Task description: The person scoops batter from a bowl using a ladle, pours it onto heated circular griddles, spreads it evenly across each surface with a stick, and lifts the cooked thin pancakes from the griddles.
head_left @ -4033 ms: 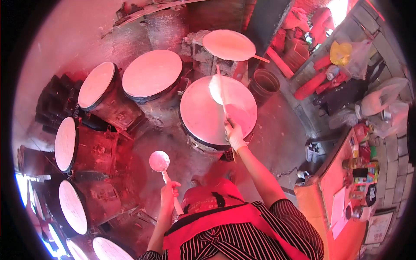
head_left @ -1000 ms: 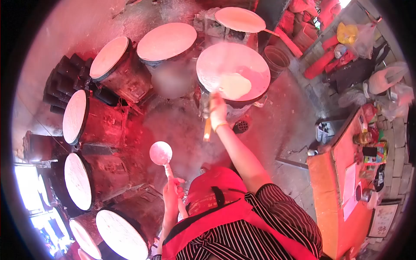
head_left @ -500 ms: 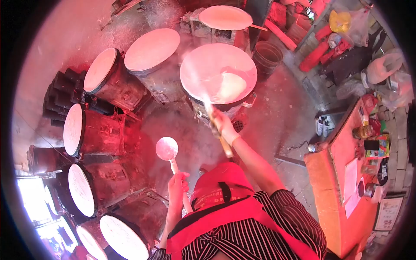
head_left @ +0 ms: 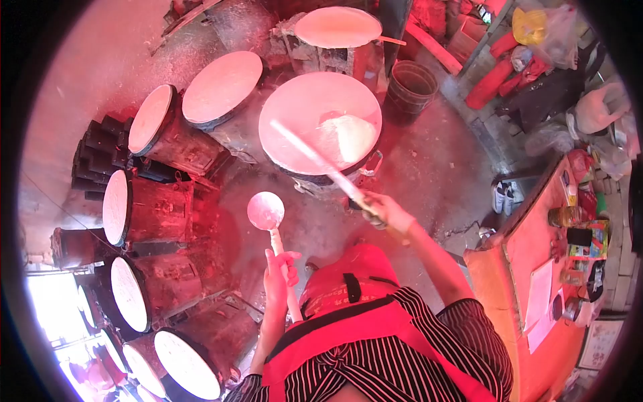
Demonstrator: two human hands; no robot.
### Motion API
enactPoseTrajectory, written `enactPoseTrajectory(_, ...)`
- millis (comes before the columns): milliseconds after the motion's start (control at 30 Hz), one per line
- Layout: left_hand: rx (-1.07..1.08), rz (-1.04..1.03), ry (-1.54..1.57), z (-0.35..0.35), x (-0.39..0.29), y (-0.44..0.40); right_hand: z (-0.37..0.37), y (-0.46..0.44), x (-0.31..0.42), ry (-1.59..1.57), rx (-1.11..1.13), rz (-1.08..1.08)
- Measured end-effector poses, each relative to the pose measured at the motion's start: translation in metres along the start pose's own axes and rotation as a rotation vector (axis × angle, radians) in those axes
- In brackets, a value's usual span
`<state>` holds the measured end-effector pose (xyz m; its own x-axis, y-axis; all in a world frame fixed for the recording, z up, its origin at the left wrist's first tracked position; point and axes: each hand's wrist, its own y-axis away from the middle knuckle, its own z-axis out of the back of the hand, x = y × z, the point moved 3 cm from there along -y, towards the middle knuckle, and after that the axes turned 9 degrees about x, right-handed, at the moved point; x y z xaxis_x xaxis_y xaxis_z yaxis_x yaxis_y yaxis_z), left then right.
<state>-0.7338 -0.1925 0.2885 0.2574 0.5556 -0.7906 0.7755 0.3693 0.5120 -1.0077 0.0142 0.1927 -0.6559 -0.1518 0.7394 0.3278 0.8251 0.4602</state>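
My left hand (head_left: 280, 271) is closed around the handle of a ladle (head_left: 266, 210), its round pale bowl held up in front of my apron. My right hand (head_left: 387, 213) grips the handle of a long flat spatula (head_left: 305, 146). The pale blade slants up to the left over a large round griddle (head_left: 295, 90) on a stove. A bright white patch (head_left: 355, 139) lies on the griddle's right side, beyond the blade. I cannot tell whether the blade touches the surface.
More round-topped stoves (head_left: 223, 87) curve along the left. Another griddle (head_left: 338, 27) is at the back, and a dark bucket (head_left: 411, 90) stands right of the large one. An orange-covered table (head_left: 492, 288) holds jars and papers on the right; shoes (head_left: 504, 198) lie beyond it.
My right hand has moved right and slightly down, and the spatula has swung from steep and blurred to a diagonal across the griddle. My left hand keeps the ladle, raised slightly.
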Motion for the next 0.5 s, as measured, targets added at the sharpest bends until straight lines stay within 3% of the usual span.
enactPoseTrajectory(100,-0.069,0.022,-0.038,-0.022,0.004,-0.002,0.073,0.013,0.037,-0.062,-0.117,-0.064)
enactPoseTrajectory(167,-0.179,0.068,0.010,-0.031,0.013,-0.003,0.074,0.010,0.091,0.268,-0.207,0.066)
enactPoseTrajectory(233,-0.202,0.028,0.031,-0.050,0.007,-0.002,0.073,-0.015,0.126,0.402,-0.218,0.131)
enactPoseTrajectory(267,-0.212,0.009,0.042,-0.058,0.002,0.000,0.076,-0.041,0.124,0.590,-0.341,0.268)
enactPoseTrajectory(367,-0.087,-0.015,0.058,-0.076,-0.022,0.002,0.046,-0.087,0.104,0.956,-0.363,0.482)
enactPoseTrajectory(433,-0.046,-0.044,0.044,-0.074,-0.029,-0.003,0.021,-0.061,0.109,0.947,-0.160,0.484)
enactPoseTrajectory(500,-0.057,-0.020,0.087,-0.067,-0.033,-0.006,0.042,-0.049,0.084,0.470,-0.367,0.453)
